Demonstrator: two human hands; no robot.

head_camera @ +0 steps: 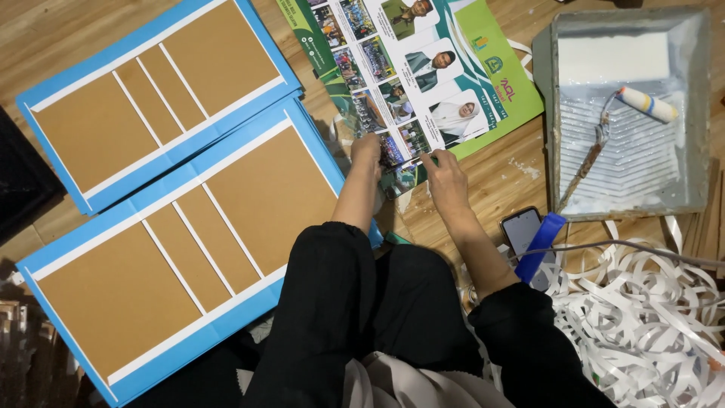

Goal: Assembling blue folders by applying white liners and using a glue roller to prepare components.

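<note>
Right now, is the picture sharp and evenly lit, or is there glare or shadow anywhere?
Head view: mostly sharp, both hands, left and right, crisp on the glossy poster; light falls brightest on the paint tray, while the lower left corner and the black sleeves sink into shadow; no strong glare.

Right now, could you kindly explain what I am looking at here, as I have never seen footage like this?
This is one picture from a camera worn on a person's head, looking down at their own bare hands; no machine is involved. The left hand and right hand both press on the lower edge of a green printed poster lying on the wooden floor. To the left lie two blue boards with brown panels and white strips. To the right sit a paint tray holding a roller, a phone, and a heap of white paper strips.
</note>
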